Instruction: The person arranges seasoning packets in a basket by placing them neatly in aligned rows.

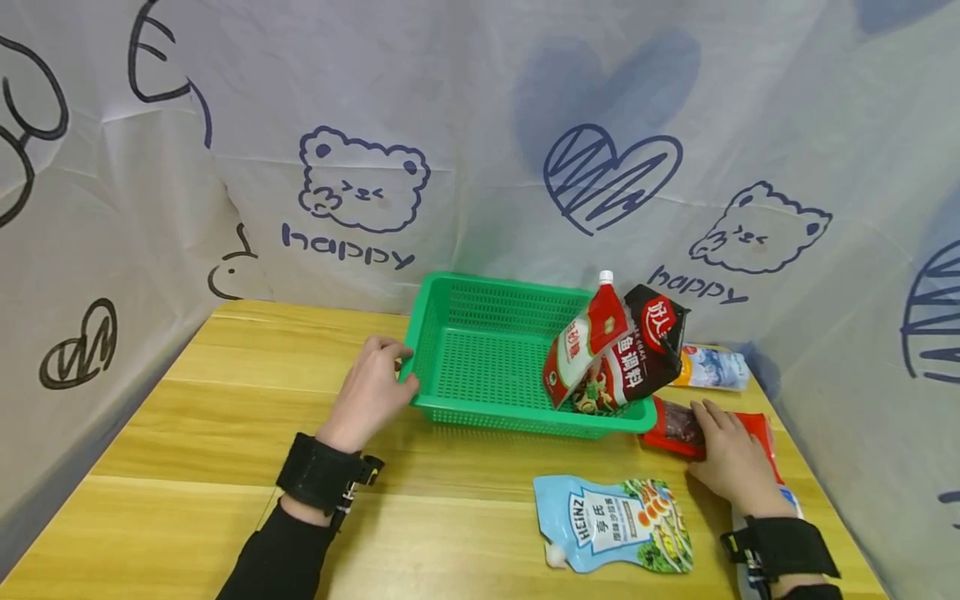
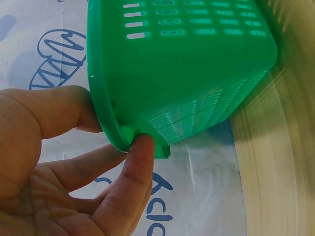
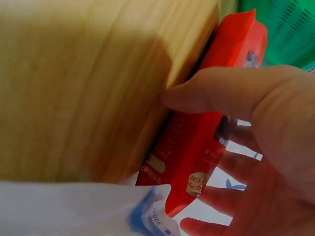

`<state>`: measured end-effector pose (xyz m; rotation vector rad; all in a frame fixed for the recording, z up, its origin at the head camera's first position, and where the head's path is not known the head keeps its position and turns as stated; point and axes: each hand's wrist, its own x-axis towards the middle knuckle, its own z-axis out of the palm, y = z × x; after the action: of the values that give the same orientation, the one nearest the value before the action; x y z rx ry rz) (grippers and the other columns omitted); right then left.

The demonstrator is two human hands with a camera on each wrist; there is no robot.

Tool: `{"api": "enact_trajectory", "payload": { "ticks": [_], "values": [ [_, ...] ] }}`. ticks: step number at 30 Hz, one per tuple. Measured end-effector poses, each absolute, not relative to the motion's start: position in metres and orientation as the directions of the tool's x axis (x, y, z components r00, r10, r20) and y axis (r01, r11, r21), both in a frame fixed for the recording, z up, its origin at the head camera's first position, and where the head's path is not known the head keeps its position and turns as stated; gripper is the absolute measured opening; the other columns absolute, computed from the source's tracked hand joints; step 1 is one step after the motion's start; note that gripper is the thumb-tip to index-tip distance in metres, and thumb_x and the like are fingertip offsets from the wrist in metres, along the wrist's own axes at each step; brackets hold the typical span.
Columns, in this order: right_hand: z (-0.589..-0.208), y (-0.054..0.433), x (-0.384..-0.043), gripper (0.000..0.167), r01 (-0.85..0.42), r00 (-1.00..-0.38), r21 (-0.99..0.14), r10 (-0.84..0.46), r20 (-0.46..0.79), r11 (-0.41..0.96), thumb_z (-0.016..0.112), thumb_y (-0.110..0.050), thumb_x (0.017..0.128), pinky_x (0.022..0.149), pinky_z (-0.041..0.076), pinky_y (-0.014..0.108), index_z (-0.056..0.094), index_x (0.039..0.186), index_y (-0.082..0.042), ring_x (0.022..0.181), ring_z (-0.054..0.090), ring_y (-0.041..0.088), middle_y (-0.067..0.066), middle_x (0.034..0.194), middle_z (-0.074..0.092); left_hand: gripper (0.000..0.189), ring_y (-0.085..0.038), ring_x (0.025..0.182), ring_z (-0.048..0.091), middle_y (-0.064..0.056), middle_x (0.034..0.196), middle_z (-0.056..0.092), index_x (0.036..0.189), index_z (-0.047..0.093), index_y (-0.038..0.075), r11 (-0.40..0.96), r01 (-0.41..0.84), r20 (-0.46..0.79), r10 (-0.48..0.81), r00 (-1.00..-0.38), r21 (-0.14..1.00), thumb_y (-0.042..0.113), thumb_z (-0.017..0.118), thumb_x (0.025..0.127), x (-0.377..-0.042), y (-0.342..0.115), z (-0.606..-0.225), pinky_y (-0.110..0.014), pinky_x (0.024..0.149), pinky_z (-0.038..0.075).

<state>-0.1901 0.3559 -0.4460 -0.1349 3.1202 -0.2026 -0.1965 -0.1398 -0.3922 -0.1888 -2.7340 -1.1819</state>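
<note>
My left hand (image 1: 370,390) pinches the left rim of a green plastic basket (image 1: 480,367), thumb on one side and fingers curled at the rim's end in the left wrist view. My right hand (image 1: 737,460) lies over a red food packet (image 1: 667,440) with a window showing dark contents. In the right wrist view the thumb is along the near edge of this packet (image 3: 229,46), the fingers round its far side. Inside the basket's right end lean a red-and-white spouted sugar pouch (image 1: 573,350) and a black-and-red fish seasoning bag (image 1: 648,342).
A light blue Heinz pouch (image 1: 611,523) lies flat in front of the basket. Behind the red packet is a blue-and-orange packet (image 1: 712,368). A white-and-blue bag (image 3: 88,206) lies beside the right wrist. Drawn-on white cloth (image 1: 480,167) hangs behind the wooden table (image 1: 225,400).
</note>
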Motion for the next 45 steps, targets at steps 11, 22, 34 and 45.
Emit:
{"api": "enact_trajectory", "payload": {
  "ticks": [11, 22, 34, 45],
  "values": [
    [-0.449, 0.359, -0.194, 0.077, -0.106, -0.993, -0.081, -0.101, 0.054, 0.991, 0.079, 0.0, 0.077, 0.097, 0.044, 0.073, 0.045, 0.145, 0.013, 0.124, 0.048, 0.058, 0.039, 0.141, 0.05, 0.043, -0.036, 0.107, 0.059, -0.028, 0.137, 0.052, 0.131, 0.063, -0.012, 0.684, 0.186, 0.201, 0.058, -0.978, 0.706, 0.0, 0.068, 0.091, -0.196, -0.138, -0.392, -0.044, 0.08, 0.056],
    [-0.445, 0.363, -0.19, 0.075, -0.151, -0.98, -0.075, -0.139, 0.144, 0.986, 0.074, 0.007, 0.073, 0.1, 0.042, 0.074, 0.046, 0.143, 0.014, 0.124, 0.047, 0.06, 0.039, 0.137, 0.05, 0.043, -0.036, 0.107, 0.059, -0.028, 0.138, 0.052, 0.132, 0.063, -0.012, 0.685, 0.181, 0.193, 0.059, -0.979, 0.706, 0.001, 0.068, 0.091, -0.195, -0.137, -0.392, -0.043, 0.08, 0.056],
    [-0.433, 0.364, -0.177, 0.086, -0.189, -0.921, -0.1, -0.142, 0.363, 0.977, 0.087, 0.003, 0.07, 0.102, 0.041, 0.073, 0.046, 0.145, 0.01, 0.125, 0.048, 0.056, 0.035, 0.14, 0.05, 0.043, -0.035, 0.107, 0.058, -0.028, 0.138, 0.051, 0.132, 0.063, -0.012, 0.689, 0.178, 0.194, 0.055, -0.979, 0.703, 0.001, 0.067, 0.092, -0.196, -0.139, -0.393, -0.044, 0.08, 0.054],
    [-0.425, 0.362, -0.159, 0.094, -0.152, -0.883, -0.158, -0.062, 0.466, 0.976, 0.085, 0.007, 0.068, 0.1, 0.039, 0.076, 0.041, 0.152, 0.004, 0.126, 0.046, 0.054, 0.034, 0.141, 0.05, 0.044, -0.035, 0.106, 0.059, -0.029, 0.137, 0.051, 0.133, 0.062, -0.012, 0.69, 0.176, 0.193, 0.054, -0.98, 0.702, 0.001, 0.067, 0.092, -0.197, -0.139, -0.393, -0.041, 0.076, 0.054]
  ]
}}
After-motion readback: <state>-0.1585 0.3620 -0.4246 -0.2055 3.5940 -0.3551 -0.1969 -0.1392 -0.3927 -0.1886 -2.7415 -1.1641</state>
